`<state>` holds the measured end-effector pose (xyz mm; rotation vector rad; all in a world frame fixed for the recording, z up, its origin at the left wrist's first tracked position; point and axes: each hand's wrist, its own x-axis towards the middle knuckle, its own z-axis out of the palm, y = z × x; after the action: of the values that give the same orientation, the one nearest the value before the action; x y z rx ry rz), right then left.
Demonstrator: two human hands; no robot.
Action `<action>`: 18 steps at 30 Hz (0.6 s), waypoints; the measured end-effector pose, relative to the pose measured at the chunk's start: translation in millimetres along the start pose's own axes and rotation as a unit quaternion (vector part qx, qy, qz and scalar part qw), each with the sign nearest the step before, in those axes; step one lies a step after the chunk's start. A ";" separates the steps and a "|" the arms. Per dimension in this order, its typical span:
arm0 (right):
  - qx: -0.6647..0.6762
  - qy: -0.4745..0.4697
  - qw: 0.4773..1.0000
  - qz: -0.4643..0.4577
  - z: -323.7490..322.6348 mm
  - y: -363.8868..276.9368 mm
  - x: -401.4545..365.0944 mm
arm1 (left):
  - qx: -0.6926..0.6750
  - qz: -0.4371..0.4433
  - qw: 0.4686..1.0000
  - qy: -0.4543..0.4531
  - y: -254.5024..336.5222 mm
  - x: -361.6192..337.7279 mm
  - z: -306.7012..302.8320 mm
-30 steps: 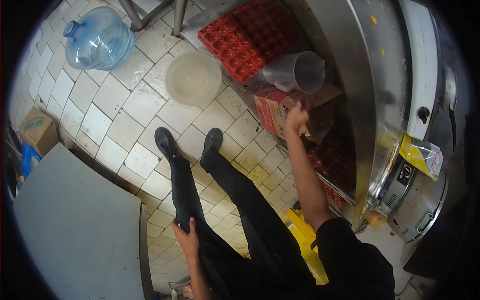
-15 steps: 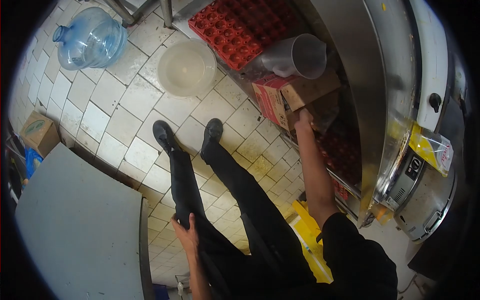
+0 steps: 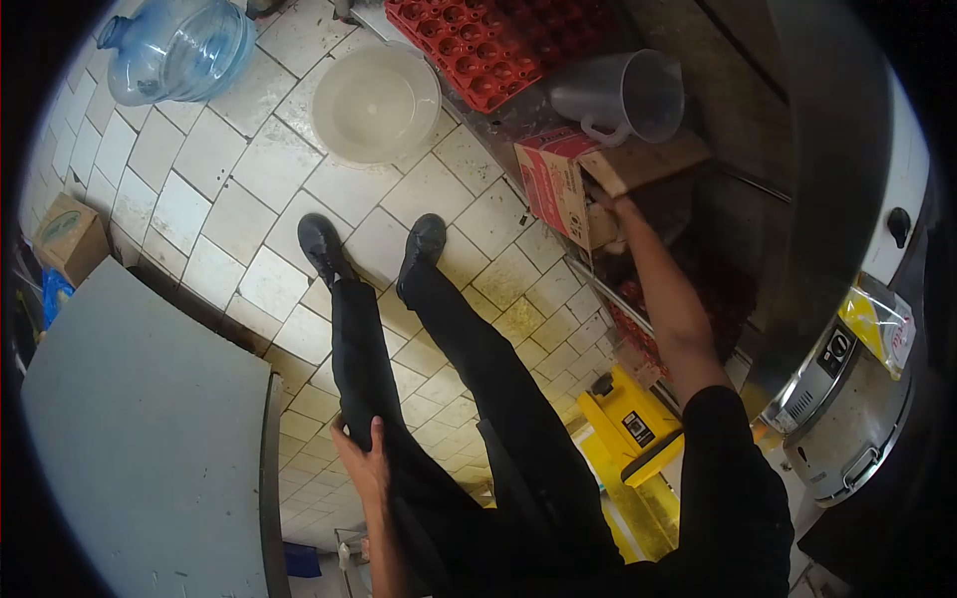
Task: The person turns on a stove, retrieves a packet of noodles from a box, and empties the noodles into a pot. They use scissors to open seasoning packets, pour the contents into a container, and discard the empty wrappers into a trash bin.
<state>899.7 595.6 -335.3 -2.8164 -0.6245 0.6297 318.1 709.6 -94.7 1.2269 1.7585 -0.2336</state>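
- The right hand is sunk into the red-and-brown cardboard box on the low steel shelf; its grip is hidden.
- The left hand lies spread on the black trouser leg, well away from the box.
- A blind tug could drag the box off the shelf edge.
- A second ago the right hand was at the box's flap.

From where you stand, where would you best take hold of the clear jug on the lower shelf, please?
By its loop handle, coming from the aisle side: the jug appears to lie on its side, with the handle turned outward just above the cardboard box.
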 end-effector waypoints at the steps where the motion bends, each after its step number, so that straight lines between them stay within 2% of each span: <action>1: -0.009 0.010 1.000 0.004 4.4 -2.6 2.3 | 0.003 0.003 1.000 0.001 -2.4 -0.1 0.9; 7: -0.042 0.036 0.998 0.039 3.1 -6.4 49.3 | 0.017 0.008 1.000 0.005 1.3 2.8 1.7; 9: -0.044 0.036 0.997 0.050 -4.7 -2.1 60.9 | -0.022 -0.008 1.000 0.005 13.8 4.9 2.1; 18: -0.060 0.038 0.995 0.068 -13.0 10.2 60.9 | -0.013 0.009 1.000 0.007 12.5 9.4 -0.3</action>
<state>959.1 612.2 -348.6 -2.9984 -0.4737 0.5216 327.5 721.6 -97.6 1.2271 1.7560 -0.1917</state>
